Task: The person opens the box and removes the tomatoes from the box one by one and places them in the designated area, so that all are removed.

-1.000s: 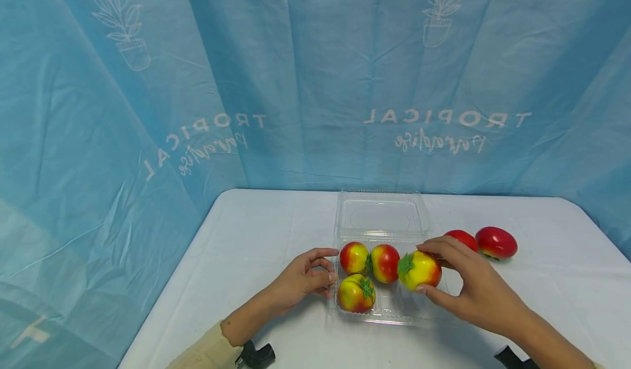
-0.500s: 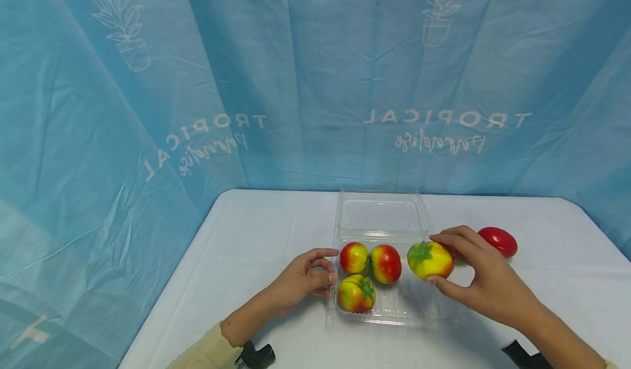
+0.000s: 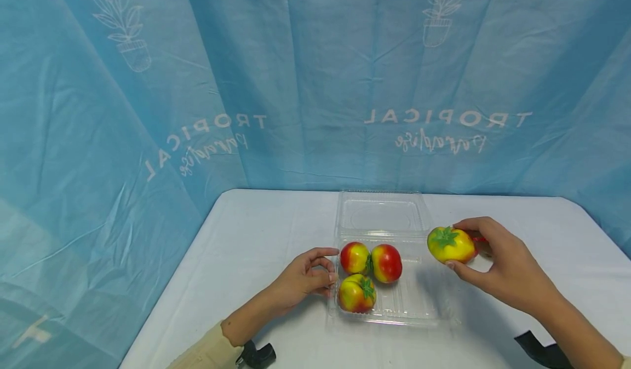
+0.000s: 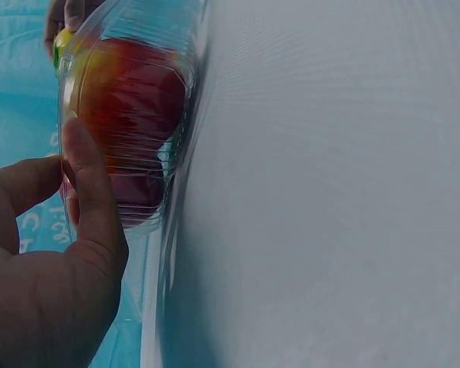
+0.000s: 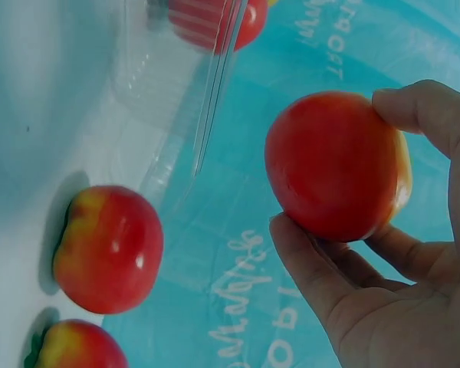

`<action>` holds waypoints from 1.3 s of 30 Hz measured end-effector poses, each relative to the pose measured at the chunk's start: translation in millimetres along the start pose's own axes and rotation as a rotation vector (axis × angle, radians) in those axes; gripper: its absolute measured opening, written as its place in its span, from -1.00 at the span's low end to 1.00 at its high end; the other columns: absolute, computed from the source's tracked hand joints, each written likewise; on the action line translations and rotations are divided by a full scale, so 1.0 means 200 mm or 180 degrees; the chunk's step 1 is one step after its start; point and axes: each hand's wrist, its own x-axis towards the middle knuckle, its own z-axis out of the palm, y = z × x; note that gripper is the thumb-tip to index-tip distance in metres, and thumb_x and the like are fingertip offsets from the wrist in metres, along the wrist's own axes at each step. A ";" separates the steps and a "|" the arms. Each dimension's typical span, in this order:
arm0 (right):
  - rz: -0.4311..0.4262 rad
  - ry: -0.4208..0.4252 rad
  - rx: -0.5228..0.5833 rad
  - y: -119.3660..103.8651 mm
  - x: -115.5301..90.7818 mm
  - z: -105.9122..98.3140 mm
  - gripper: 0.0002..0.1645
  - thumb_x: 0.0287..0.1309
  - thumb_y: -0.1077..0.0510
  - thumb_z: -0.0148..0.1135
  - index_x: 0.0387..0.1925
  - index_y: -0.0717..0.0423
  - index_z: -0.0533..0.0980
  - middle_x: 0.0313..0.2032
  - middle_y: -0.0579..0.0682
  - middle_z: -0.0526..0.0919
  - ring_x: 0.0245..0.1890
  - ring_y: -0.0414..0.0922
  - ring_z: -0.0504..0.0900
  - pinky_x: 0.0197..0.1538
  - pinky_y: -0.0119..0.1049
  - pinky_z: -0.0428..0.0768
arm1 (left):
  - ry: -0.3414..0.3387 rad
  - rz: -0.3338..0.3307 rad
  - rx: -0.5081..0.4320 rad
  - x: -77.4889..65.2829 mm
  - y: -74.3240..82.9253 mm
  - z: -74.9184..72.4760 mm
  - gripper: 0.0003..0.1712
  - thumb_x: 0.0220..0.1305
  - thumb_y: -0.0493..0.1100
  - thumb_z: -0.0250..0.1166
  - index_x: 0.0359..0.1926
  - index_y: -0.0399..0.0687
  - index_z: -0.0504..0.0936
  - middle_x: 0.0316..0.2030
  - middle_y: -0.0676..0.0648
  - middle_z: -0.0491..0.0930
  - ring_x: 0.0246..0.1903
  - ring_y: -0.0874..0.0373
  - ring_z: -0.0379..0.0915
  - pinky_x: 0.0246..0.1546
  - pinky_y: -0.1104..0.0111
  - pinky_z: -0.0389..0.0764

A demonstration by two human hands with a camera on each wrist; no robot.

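Note:
In the head view, my right hand [image 3: 512, 265] holds a yellow-and-red persimmon [image 3: 451, 244] with a green leafy top, between thumb and fingers. It hangs in the air right of a clear plastic clamshell container [image 3: 411, 306]; the right wrist view shows the red underside of this persimmon [image 5: 330, 165]. My left hand [image 3: 305, 276] pinches the container's left rim, thumb outside, as the left wrist view shows at the container wall [image 4: 169, 92]. Inside the container's left and middle sit three persimmons: back left [image 3: 354, 258], back middle [image 3: 386, 263] and front left [image 3: 357, 293].
The container's lid [image 3: 379, 215] lies folded back on the white table [image 3: 276, 221]. Two more persimmons rest on the table, the nearer [image 5: 111, 249] and the farther [image 5: 77, 349], mostly hidden behind my right hand in the head view. A blue curtain [image 3: 315, 84] hangs behind.
My right hand has carried its persimmon up and to the right, from above the container to beyond its right side. My left hand stays at the rim.

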 end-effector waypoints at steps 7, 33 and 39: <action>-0.0015 0.0095 -0.0053 0.06 0.01 -0.01 -0.09 -0.19 0.33 0.75 0.24 0.13 0.47 0.13 0.06 0.56 0.05 -0.23 0.52 0.05 -0.86 0.40 | 0.0007 0.0068 0.0046 0.00 -0.01 0.00 -0.36 0.48 -0.35 0.33 0.50 -0.11 0.38 0.01 -0.16 0.45 -0.28 0.14 0.62 -0.15 0.27 0.82; 0.0234 0.0151 0.0062 0.18 -0.01 -0.10 -0.11 -0.09 0.37 0.67 0.29 0.28 0.42 0.18 0.22 0.55 0.05 -0.59 0.35 -0.01 -0.89 0.37 | 0.0003 0.0061 0.0039 0.00 0.00 0.00 -0.35 0.47 -0.34 0.34 0.49 -0.13 0.38 -0.01 -0.15 0.45 -0.30 0.14 0.62 -0.14 0.26 0.82; 0.0355 0.0128 0.0073 0.20 -0.01 -0.11 -0.08 -0.09 0.38 0.66 0.31 0.31 0.38 0.20 0.27 0.52 0.06 -0.54 0.34 -0.04 -0.90 0.37 | -0.0002 0.0065 0.0049 0.00 0.00 0.00 -0.36 0.48 -0.34 0.34 0.49 -0.12 0.38 -0.01 -0.15 0.45 -0.30 0.14 0.61 -0.14 0.26 0.82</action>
